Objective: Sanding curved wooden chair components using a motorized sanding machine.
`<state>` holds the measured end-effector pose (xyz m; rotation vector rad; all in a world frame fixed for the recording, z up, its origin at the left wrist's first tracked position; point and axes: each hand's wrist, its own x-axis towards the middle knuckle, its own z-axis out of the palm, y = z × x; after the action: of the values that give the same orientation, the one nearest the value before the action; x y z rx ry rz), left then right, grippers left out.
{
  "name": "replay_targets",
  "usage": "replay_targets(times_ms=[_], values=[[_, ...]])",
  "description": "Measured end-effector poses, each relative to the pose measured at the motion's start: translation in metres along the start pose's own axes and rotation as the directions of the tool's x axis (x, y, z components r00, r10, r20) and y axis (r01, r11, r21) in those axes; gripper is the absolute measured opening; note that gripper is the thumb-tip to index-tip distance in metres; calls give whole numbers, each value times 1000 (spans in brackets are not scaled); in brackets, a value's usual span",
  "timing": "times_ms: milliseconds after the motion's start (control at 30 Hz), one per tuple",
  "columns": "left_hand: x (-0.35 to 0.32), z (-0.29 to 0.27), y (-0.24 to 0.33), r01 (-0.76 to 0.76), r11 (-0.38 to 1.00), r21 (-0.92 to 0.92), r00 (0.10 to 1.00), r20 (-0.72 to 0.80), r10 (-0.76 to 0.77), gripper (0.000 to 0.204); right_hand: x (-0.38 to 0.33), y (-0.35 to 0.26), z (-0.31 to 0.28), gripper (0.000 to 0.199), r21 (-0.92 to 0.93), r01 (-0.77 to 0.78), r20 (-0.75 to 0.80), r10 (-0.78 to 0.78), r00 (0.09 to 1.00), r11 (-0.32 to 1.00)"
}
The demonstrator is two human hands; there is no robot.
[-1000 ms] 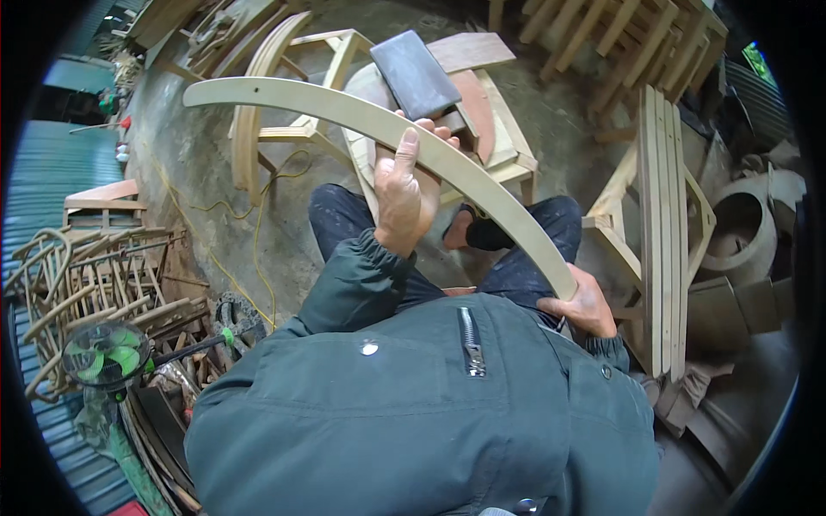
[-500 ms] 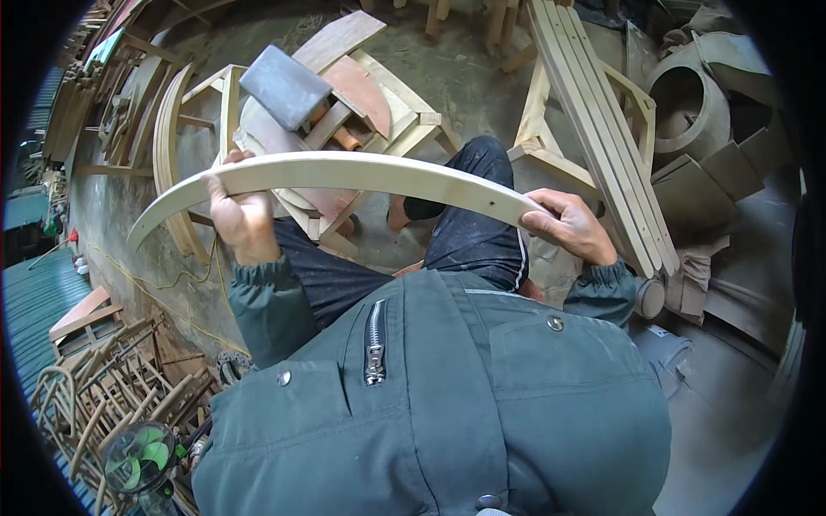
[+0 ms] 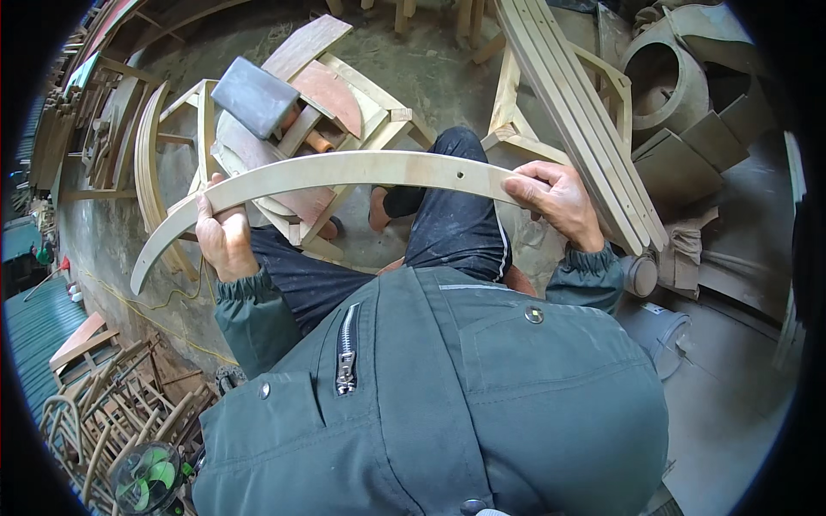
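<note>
A long, pale curved wooden slat [image 3: 361,169] is held across my lap, arching away from me, with a small hole near its right end. My left hand [image 3: 224,234] grips it left of the middle, thumb on the near side, and the slat's tip reaches past the hand. At the right end, my right hand [image 3: 557,199] pinches it between thumb and fingers. Just beyond the slat is a low wooden workstand [image 3: 376,129] carrying a grey box-shaped block [image 3: 254,96], a thin rounded board [image 3: 331,96] and an orange-handled tool [image 3: 317,140], partly hidden.
Several straight drilled slats [image 3: 576,112] lie on a wooden frame [image 3: 508,103] at the right. Curved slats [image 3: 148,181] lean on another frame at the left. Beyond the straight slats stands a round grey housing [image 3: 662,90]. A yellow cord [image 3: 163,303] crosses the floor near a green-bladed fan [image 3: 155,477].
The slat has tilted in my hands, so more of its broad face and the hole show. Its left tip has dropped nearer me. The surroundings have shifted left in view.
</note>
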<state>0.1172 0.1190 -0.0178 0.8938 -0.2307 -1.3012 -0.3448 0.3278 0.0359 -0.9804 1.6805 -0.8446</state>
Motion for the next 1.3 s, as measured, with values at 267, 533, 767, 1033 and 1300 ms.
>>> replay_targets(times_ms=[267,533,767,1033,1300], values=[[-4,5,4,-40,999,-32,999,-37,39,51,-10,-4,9,44,-83,66,-68,-72,995,994],[-2,-9,16,15,980,-200,993,115,8,41,-14,3,20,41,-172,331,-121,-353,928,928],[-7,-6,15,115,951,-288,979,193,-60,43,-11,9,24,40,-216,503,-117,-533,838,837],[3,1,35,223,879,-422,957,268,-114,36,-8,5,18,50,-90,571,279,-530,801,816],[-31,64,-20,396,872,-289,757,640,-132,40,-35,26,32,68,-125,346,553,-224,803,930]])
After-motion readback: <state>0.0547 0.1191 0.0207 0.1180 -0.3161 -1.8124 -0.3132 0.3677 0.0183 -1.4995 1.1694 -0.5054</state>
